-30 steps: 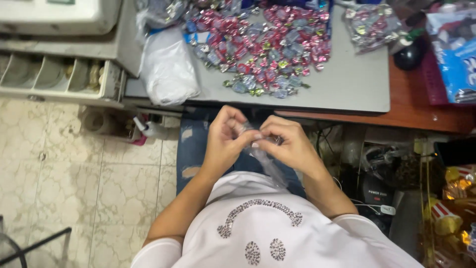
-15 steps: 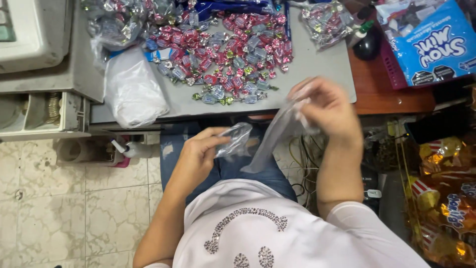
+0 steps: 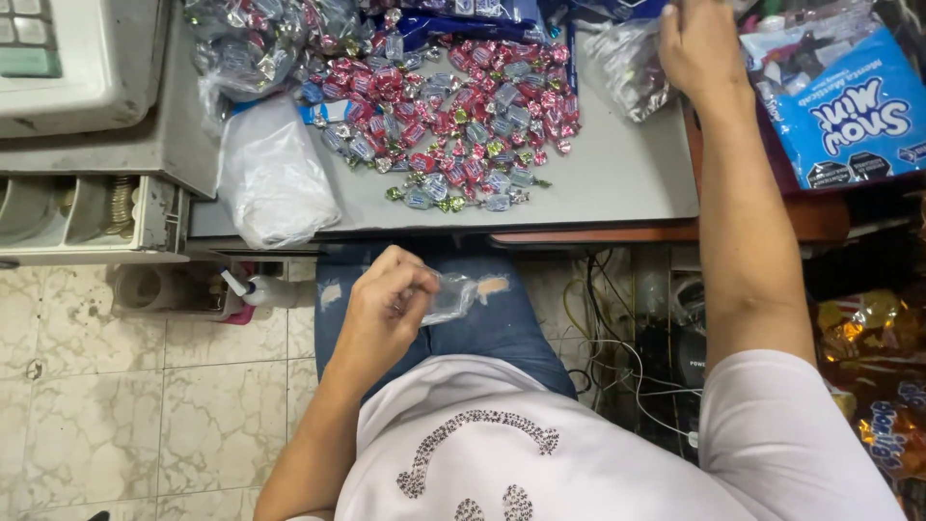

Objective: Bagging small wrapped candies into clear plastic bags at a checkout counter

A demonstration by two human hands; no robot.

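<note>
Left hand (image 3: 381, 309) fingers pinching small clear crumpled plastic bag (image 3: 449, 297), right hand (image 3: 699, 43) fingers' state unclear, by filled bag (image 3: 627, 63)

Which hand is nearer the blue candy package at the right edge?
Right. The right hand rests just beside the blue candy package; the left hand is down over the lap, pinching a small clear bag.

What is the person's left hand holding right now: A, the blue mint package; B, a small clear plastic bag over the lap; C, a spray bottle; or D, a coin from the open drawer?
B: the left hand pinches a small clear plastic bag above the jeans, below the table edge.
</note>
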